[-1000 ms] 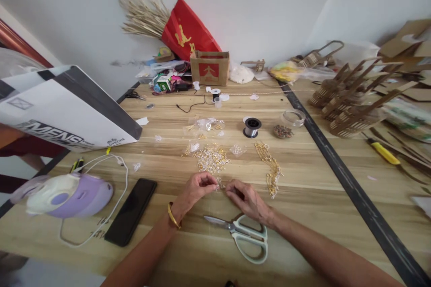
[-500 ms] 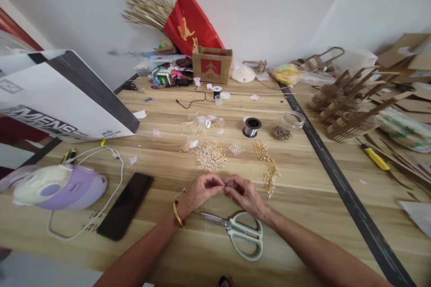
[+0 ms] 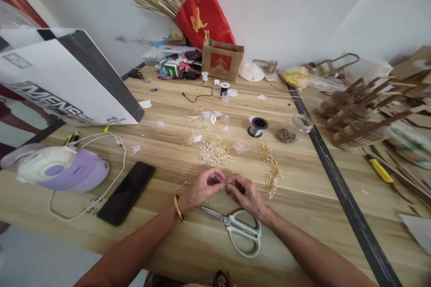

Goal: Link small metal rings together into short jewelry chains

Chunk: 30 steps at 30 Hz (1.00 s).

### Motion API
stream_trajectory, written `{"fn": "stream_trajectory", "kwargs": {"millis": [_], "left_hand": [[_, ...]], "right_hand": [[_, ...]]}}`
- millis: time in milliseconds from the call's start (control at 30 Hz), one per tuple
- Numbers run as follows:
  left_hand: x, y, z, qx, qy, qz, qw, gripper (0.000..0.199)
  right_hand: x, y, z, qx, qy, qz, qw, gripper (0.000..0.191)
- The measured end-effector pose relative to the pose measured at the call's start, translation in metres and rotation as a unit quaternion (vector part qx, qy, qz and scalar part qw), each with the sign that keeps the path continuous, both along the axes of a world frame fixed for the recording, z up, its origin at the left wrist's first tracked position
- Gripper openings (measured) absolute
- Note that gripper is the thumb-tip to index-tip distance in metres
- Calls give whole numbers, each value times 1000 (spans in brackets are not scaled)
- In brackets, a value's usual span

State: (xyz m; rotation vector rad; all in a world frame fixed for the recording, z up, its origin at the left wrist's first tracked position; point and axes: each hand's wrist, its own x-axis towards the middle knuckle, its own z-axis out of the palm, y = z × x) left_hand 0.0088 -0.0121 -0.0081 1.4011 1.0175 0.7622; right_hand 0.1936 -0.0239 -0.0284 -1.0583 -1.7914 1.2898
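My left hand and my right hand meet fingertip to fingertip over the wooden table, both closed in a pinch. Something tiny sits between them, too small to make out. Just beyond the fingers lies a pile of clear and gold beads. Scissors with pale green handles rest beneath my right hand, blades pointing left. To the right of that hand are gold chains with clear beads at the near end. A thin strand shows beside my left wrist, which wears a gold bangle.
A spool of wire and an open jar of dark beads stand farther back. At left lie a black phone, a purple-and-white device with a cord, and a large box. Woven baskets and a yellow-handled tool are at right.
The view has shifted and tilted slightly, so the table's things appear displaced. My hands stay pinched together in nearly the same place above the scissors.
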Motion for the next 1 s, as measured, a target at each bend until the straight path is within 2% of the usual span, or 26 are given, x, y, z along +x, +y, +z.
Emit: {"fn": "stream_trajectory", "kwargs": {"millis": [233,533,1000], "left_hand": [[-2,0,1,1,22,9,1000,11],[-3,-1,-3,-18,8,-14,1000,10],[-5,0,-4,-39,26,-34,998,13]], "right_hand": [[-1,-1,1,-11,3,-16,1000,27],[0,-2,2,77,-30,5,997,19],[-1,-3,5,62,-26,14,998,19]]}}
